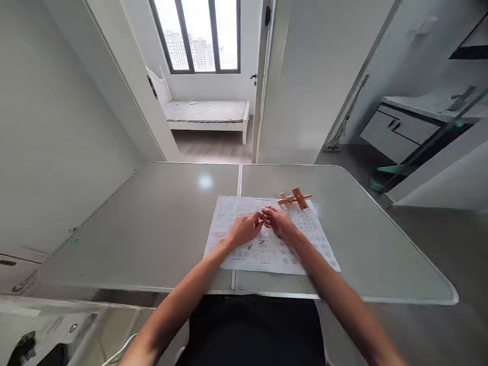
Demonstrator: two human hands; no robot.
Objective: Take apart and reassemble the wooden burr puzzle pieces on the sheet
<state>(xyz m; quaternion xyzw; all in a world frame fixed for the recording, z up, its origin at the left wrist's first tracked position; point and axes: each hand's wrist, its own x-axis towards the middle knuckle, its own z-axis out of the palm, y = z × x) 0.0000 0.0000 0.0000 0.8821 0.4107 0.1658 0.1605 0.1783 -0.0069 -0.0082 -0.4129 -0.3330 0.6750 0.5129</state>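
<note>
My left hand (246, 229) and my right hand (279, 221) meet fingertip to fingertip above a printed paper sheet (263, 259). Both are closed in a pinch; whatever lies between the fingers is too small to make out. Just beyond my right hand, a small wooden model plane (295, 199) rests at the sheet's far edge. Two small dark marks or bits (255, 244) show on the paper below my hands, too tiny to identify. Rows of fine printed figures cover the sheet.
The paper lies across the seam of a grey folding table (160, 223) with a pale rim. Past its far edge, a doorway shows a white bed frame (208, 113) under a window. A sink cabinet (400, 124) stands at the right; a cluttered surface is at lower left.
</note>
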